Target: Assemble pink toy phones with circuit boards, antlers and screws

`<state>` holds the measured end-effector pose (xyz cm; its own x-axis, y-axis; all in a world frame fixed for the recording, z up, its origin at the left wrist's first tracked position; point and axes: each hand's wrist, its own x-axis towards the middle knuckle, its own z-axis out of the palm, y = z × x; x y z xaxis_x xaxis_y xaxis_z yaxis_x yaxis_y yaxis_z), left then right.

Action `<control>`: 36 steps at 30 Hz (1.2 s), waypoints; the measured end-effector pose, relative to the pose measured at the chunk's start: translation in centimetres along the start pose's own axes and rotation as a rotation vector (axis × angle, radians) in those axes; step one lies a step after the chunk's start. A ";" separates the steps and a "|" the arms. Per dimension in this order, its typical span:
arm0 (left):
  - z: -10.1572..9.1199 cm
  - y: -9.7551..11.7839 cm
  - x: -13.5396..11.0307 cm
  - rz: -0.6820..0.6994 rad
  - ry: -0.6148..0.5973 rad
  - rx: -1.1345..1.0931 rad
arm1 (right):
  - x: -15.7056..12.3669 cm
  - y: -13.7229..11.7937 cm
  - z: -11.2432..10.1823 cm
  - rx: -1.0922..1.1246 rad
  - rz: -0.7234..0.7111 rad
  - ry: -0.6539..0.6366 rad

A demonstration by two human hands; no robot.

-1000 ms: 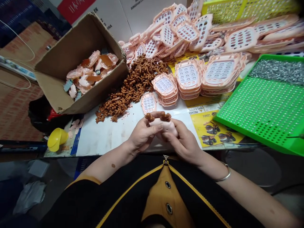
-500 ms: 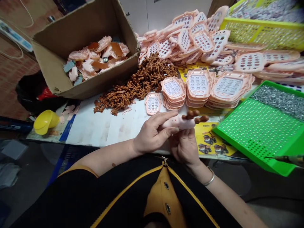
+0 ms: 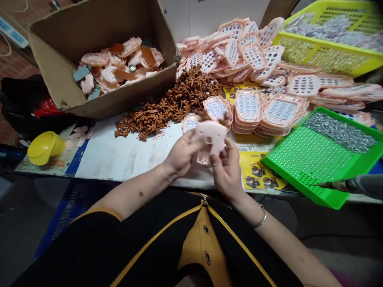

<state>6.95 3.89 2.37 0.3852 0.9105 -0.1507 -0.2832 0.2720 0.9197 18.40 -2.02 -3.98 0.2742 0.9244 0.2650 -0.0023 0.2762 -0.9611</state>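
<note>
Between my two hands is a pale pink plastic casing (image 3: 213,133), held up over the table with its smooth side facing me. My left hand (image 3: 183,153) grips its left side. On the right edge, my right hand (image 3: 226,167) has its thumb and fingers closed. Brown knobbed pieces show behind the casing's top edge, blurred. Just beyond it stand stacks of pink keypad panels (image 3: 248,105), and one single panel (image 3: 189,121) is partly covered by the casing. A heap of brown plastic pieces (image 3: 167,111) lies behind my left hand.
A cardboard box (image 3: 116,105) of pink and brown parts stands back left, near a yellow scoop (image 3: 44,148). More pink panels (image 3: 230,52) pile up behind, beside a yellow basket (image 3: 323,50). At right, a green tray (image 3: 326,159) holds screws, with a screwdriver tip (image 3: 332,184) over it.
The casing has been turned from edge-on to smooth face toward me, and its brown ends now point away. My right hand has come up to its right side. The view has shifted slightly.
</note>
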 end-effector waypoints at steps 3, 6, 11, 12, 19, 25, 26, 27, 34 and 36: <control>-0.5 0.5 0.0 -0.126 0.074 -0.320 | 0.0 -1.1 0.3 -0.411 -0.152 -0.149; -0.9 0.8 -0.7 -0.222 0.066 -0.395 | -0.3 -2.0 0.7 -0.632 -0.340 -0.137; -0.9 0.7 -2.0 -0.186 0.011 -0.430 | -0.7 -3.0 0.9 -0.668 -0.493 -0.127; -0.8 0.6 -2.2 -0.189 0.005 -0.443 | -0.9 -3.1 1.0 -0.658 -0.491 -0.126; 0.7 0.5 -3.4 -0.298 -0.022 -0.459 | -2.8 -3.3 1.0 -0.569 -0.500 0.049; 1.7 -0.3 -3.4 -0.259 -0.010 -0.388 | -2.6 -5.4 -4.3 -0.787 -0.369 -0.108; 1.9 -0.6 -3.4 -0.276 -0.041 -0.357 | -2.5 -5.8 -4.9 -0.777 -0.376 -0.090; 2.1 -1.0 -3.4 -0.299 -0.080 -0.330 | -2.5 -6.1 -5.3 -0.747 -0.390 -0.067; 4.3 -2.3 -2.5 -0.414 -0.234 -0.218 | -3.4 -5.8 -7.8 -0.714 -0.437 0.013; 5.2 -2.6 -1.9 -0.422 -0.256 -0.210 | -4.0 -6.3 -10.4 -0.803 -0.513 0.146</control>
<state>11.50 -0.19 2.10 0.6979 0.6106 -0.3743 -0.2170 0.6783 0.7020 27.32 -10.23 0.16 0.1761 0.6845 0.7074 0.7947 0.3252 -0.5125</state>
